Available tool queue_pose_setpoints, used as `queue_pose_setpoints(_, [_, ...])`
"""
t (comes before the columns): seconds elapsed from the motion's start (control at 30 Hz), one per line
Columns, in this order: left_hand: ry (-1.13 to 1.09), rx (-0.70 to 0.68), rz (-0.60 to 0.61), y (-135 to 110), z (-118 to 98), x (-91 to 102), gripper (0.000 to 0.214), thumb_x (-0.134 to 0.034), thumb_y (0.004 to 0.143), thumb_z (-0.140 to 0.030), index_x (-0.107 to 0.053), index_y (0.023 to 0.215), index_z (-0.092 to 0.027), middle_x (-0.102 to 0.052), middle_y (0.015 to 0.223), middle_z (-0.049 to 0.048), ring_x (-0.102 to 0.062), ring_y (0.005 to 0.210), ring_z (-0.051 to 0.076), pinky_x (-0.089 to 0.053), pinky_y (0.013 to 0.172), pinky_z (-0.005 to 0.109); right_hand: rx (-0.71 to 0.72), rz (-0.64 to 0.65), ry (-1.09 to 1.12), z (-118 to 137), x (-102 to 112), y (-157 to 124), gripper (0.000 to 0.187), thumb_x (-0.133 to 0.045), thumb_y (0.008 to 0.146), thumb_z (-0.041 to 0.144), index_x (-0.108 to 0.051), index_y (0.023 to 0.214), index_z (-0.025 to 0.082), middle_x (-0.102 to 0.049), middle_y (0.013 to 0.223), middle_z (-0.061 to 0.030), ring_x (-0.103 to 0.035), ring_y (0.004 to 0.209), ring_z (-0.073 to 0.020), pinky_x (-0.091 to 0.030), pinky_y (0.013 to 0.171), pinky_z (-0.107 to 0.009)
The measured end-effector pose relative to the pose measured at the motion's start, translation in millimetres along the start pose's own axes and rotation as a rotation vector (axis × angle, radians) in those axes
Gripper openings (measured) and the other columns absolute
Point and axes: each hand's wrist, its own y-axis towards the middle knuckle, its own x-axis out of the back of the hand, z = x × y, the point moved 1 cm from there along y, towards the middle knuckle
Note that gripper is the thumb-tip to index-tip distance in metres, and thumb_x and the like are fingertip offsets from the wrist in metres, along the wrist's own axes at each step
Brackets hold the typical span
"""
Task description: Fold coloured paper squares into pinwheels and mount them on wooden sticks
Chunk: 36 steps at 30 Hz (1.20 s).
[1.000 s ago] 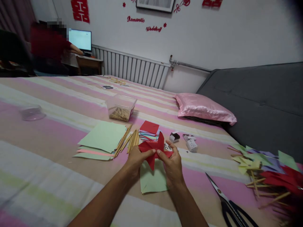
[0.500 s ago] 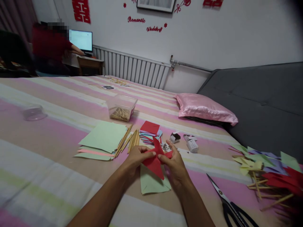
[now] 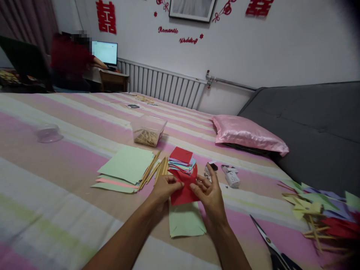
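Note:
A piece of red paper (image 3: 184, 193) is held up between my two hands, its upper corners curling and its lower part spread flat. My left hand (image 3: 164, 190) pinches the left edge between thumb and fingers. On the right side, my right hand (image 3: 210, 195) grips the paper with the thumb in front, while the index finger points up. Under the red paper lies a stack of green paper squares (image 3: 187, 223) with slits at the corners. Just beyond my hands sits a pile of coloured squares (image 3: 181, 155), red on top.
Wooden sticks (image 3: 150, 170) lie by larger green sheets (image 3: 126, 163). Behind stands a clear box (image 3: 149, 131) of small sticks. Small white boxes (image 3: 233, 179) are right of centre. Scissors (image 3: 268, 242) and paper pinwheels (image 3: 323, 210) lie at right. A person (image 3: 71, 60) sits at a monitor.
The red paper has gone from a star-like folded shape to a more opened-out, squarer one. My hands remain on it. The whole view has shifted slightly.

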Motion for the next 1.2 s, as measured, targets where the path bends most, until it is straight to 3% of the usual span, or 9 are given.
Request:
queue_pose_setpoints(0.07, [-0.077, -0.026, -0.05, 0, -6, -0.2, 0.016, -0.076, 0.053, -0.019, -0.062, 0.058, -0.013, -0.065, 0.055, 0.0029, -0.058, 0.049, 0.014, -0.042, 0.05, 0.024, 0.162, -0.101, -0.163, 2, 3, 0, 0.071, -0.071, 0.065, 0.026, -0.04, 0.129, 0.024, -0.062, 0.098, -0.0057, -0.06, 0.086, -0.0183, -0.047, 0.075, -0.032])
queue_pose_setpoints(0.13, [-0.137, -0.043, -0.096, -1, -13, 0.0, 0.013, -0.074, 0.055, -0.019, -0.063, 0.06, -0.013, -0.066, 0.057, 0.003, -0.058, 0.049, 0.013, -0.043, 0.05, 0.023, 0.271, -0.138, -0.304, 3, 5, -3, 0.046, -0.067, 0.069, 0.026, -0.056, 0.114, 0.021, -0.061, 0.08, -0.0016, -0.058, 0.071, -0.0151, -0.047, 0.067, -0.028])
queue_pose_setpoints(0.23, [-0.187, -0.057, -0.146, -1, -20, 1.4, 0.011, -0.073, 0.055, -0.016, -0.063, 0.058, -0.013, -0.066, 0.055, 0.0014, -0.058, 0.049, 0.011, -0.043, 0.051, 0.022, 0.258, 0.041, -0.411, 2, 2, -8, 0.024, -0.06, 0.075, 0.025, -0.064, 0.097, 0.019, -0.056, 0.056, 0.0031, -0.053, 0.05, -0.0118, -0.043, 0.05, -0.023])
queue_pose_setpoints(0.33, [-0.217, -0.038, -0.103, -1, -20, 2.9, 0.009, -0.071, 0.057, -0.015, -0.064, 0.06, -0.012, -0.067, 0.058, 0.0022, -0.059, 0.053, 0.012, -0.045, 0.055, 0.023, 0.215, 0.28, -0.441, -1, -5, -13, 0.027, -0.058, 0.076, 0.022, -0.065, 0.102, 0.021, -0.067, 0.065, 0.0, -0.059, 0.05, -0.0127, -0.045, 0.049, -0.023])
queue_pose_setpoints(0.4, [-0.221, -0.025, -0.042, 0, -17, 3.5, 0.007, -0.071, 0.059, -0.015, -0.065, 0.062, -0.012, -0.068, 0.061, 0.0031, -0.06, 0.056, 0.013, -0.046, 0.057, 0.024, 0.219, 0.324, -0.451, -3, -7, -13, 0.027, -0.058, 0.077, 0.021, -0.066, 0.102, 0.023, -0.071, 0.079, -0.0026, -0.063, 0.055, -0.0137, -0.048, 0.053, -0.024])
queue_pose_setpoints(0.47, [-0.219, -0.031, -0.004, 1, -14, 3.8, 0.007, -0.071, 0.059, -0.015, -0.065, 0.061, -0.012, -0.067, 0.061, 0.003, -0.059, 0.056, 0.013, -0.045, 0.056, 0.024, 0.224, 0.301, -0.448, -4, -8, -12, 0.023, -0.058, 0.077, 0.021, -0.069, 0.097, 0.023, -0.072, 0.082, -0.0035, -0.065, 0.059, -0.015, -0.049, 0.056, -0.026])
queue_pose_setpoints(0.63, [-0.159, -0.077, -0.002, -1, -11, 0.3, 0.015, -0.072, 0.058, -0.015, -0.059, 0.05, -0.013, -0.059, 0.048, -0.0014, -0.05, 0.045, 0.008, -0.038, 0.047, 0.02, 0.186, 0.173, -0.357, -6, -7, -9, 0.012, -0.065, 0.074, 0.029, -0.071, 0.078, 0.02, -0.07, 0.066, -0.0022, -0.064, 0.058, -0.0161, -0.049, 0.055, -0.026])
queue_pose_setpoints(0.87, [-0.01, -0.09, -0.07, -3, -8, -7.2, 0.014, -0.074, 0.055, -0.021, -0.065, 0.057, -0.01, -0.065, 0.054, 0.0039, -0.054, 0.048, 0.011, -0.039, 0.051, 0.023, 0.042, -0.006, -0.257, -9, -9, -9, 0.019, -0.065, 0.073, 0.035, -0.064, 0.071, 0.016, -0.066, 0.059, -0.0008, -0.064, 0.054, -0.0149, -0.046, 0.049, -0.021])
queue_pose_setpoints(1.2, [0.06, -0.1, -0.058, -3, -5, -8.4, 0.013, -0.074, 0.056, -0.021, -0.067, 0.056, -0.01, -0.066, 0.054, 0.0035, -0.055, 0.048, 0.011, -0.04, 0.051, 0.022, -0.026, -0.105, -0.2, -11, -9, -7, 0.022, -0.069, 0.066, 0.034, -0.057, 0.064, 0.015, -0.063, 0.057, -0.0003, -0.064, 0.051, -0.0152, -0.045, 0.047, -0.02])
